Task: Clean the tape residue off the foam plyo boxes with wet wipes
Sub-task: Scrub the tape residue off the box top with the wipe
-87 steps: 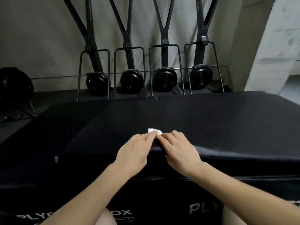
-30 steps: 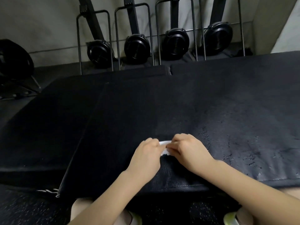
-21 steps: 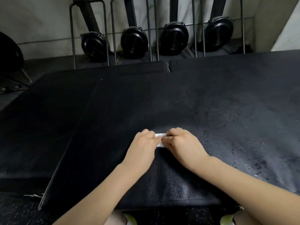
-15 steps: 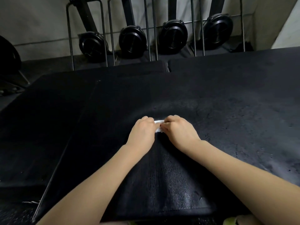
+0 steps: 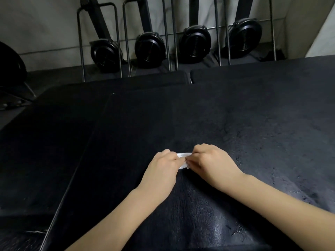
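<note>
the lower plyo box (image 5: pixel 45 151) is sitting at the left, untouched, one step below the working surface. the left hand (image 5: pixel 160 171) is resting on the top of the main plyo box (image 5: pixel 217 115), fingers curled and pinching the left end of the wet wipe (image 5: pixel 183 160). the wipe is lying bunched between the 2 hands, pressed against the box top near its middle. the right hand (image 5: pixel 213 164) is pinching the right end, fingers curled tight over it. speckled residue (image 5: pixel 239 159) is showing just to the right of that hand, with more flecks spreading toward the right edge.

procedure for this step, as a judgement: keep the wipe folded thick, press it flat on the vinyl, and work in short overlapping strokes toward the flecked area; refold when a face is looking soiled. avoid dragging with fingernails, since the skin is likely to scuff.

compared with the frame 0.5 s ago, the hands are sitting at a similar spot on the box top, while the view is tilting slightly lower. against the frame 2.9 s ago, the hands are working well in from the front edge of the box.

at the back, 4 black machines (image 5: pixel 150 48) are standing in a row.
</note>
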Available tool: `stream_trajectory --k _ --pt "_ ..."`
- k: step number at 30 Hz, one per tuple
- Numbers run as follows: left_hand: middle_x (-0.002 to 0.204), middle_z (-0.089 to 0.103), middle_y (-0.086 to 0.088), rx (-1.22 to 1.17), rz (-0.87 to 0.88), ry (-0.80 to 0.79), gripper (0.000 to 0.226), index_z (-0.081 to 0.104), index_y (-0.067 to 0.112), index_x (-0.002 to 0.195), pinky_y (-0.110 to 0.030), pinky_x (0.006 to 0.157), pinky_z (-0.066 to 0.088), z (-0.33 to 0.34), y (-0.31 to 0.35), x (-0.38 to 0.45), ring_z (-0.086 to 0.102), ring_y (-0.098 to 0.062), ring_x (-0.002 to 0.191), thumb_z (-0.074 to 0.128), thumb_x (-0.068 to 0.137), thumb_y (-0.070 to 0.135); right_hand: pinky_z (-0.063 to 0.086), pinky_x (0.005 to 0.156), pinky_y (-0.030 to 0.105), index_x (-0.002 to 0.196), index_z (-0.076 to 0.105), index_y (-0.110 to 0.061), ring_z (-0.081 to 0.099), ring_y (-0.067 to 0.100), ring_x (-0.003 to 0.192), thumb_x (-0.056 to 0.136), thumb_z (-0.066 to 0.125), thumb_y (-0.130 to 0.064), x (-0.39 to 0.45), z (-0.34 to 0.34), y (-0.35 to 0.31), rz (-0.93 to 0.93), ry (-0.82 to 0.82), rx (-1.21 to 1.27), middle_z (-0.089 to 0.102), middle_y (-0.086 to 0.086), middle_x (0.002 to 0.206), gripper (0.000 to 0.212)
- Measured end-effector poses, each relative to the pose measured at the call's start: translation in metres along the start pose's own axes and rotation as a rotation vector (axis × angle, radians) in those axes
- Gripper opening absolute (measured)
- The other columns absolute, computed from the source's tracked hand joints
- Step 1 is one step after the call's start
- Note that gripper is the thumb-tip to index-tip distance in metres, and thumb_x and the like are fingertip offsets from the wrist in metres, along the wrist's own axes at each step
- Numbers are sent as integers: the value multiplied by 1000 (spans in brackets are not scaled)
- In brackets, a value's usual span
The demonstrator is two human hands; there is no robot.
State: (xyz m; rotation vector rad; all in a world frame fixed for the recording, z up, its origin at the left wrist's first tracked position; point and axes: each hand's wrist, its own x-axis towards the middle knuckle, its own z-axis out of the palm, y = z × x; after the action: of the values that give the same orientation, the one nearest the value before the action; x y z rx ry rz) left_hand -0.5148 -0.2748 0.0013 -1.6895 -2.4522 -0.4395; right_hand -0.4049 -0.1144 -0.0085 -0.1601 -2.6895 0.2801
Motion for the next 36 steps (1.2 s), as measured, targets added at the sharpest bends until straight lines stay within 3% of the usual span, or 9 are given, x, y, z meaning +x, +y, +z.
stream_trajectory --k 3,8,11,15,20,23,28,32,36 --pt "65 49 3 16 -8 6 32 70 16 82 -34 57 44 -3 -9 23 38 -15 67 47 75 -5 47 59 32 70 72 -23 52 19 62 88 57 -29 24 7 11 9 -7 -25 53 -5 69 24" --pt "81 45 2 116 -30 -112 48 70 23 116 -27 71 32 -3 -37 82 41 -17 86 43 89 -6 50 69 36 96 77 -21 57 23 89 98 60 -29 75 18 38 98 -85 1 62 -2 97 20" --pt "76 34 5 171 -80 -142 48 67 26 115 -28 66 27 3 -50 112 38 -16 85 44 86 -6 44 71 32 101 74 -20 54 20 98 101 53 -31 102 31 54 159 -110 -11 58 -5 104 24" --pt "81 38 5 195 -86 -159 39 66 21 111 -27 66 26 1 -51 118 37 -15 84 47 86 -3 41 70 29 99 75 -17 54 20 96 99 56 -30 106 39 60 214 -99 18 59 -4 101 23" --pt "74 33 8 142 -31 -139 39 66 22 110 -27 67 32 -3 -35 82 37 -14 80 47 87 -3 40 64 29 80 77 -17 56 23 76 93 65 -28 68 23 46 55 -60 18 56 -2 82 21" --pt "85 55 5 96 57 -124 47 65 22 117 -34 75 44 -2 -34 63 44 -17 82 48 83 -5 41 59 28 82 79 -23 53 19 70 89 73 -29 52 19 43 0 -7 47 54 -6 78 11" --pt "93 54 5 124 59 -144 61 53 29 135 -38 80 45 3 -48 85 46 -21 90 35 86 -2 42 54 30 80 78 -21 52 22 70 88 76 -26 78 28 53 5 12 31 54 -4 79 9" --pt "94 55 1 206 38 -136 54 63 26 122 -37 81 45 8 -73 138 47 -21 92 37 85 -3 36 60 30 82 73 -17 52 25 80 92 67 -27 126 47 80 74 -17 -12 56 -1 89 15" --pt "91 45 -2 251 -74 -190 35 62 19 102 -32 66 38 16 -92 182 48 -22 83 42 83 -4 33 64 29 94 68 -17 55 22 91 93 49 -38 173 70 114 219 -80 2 55 -2 99 29"
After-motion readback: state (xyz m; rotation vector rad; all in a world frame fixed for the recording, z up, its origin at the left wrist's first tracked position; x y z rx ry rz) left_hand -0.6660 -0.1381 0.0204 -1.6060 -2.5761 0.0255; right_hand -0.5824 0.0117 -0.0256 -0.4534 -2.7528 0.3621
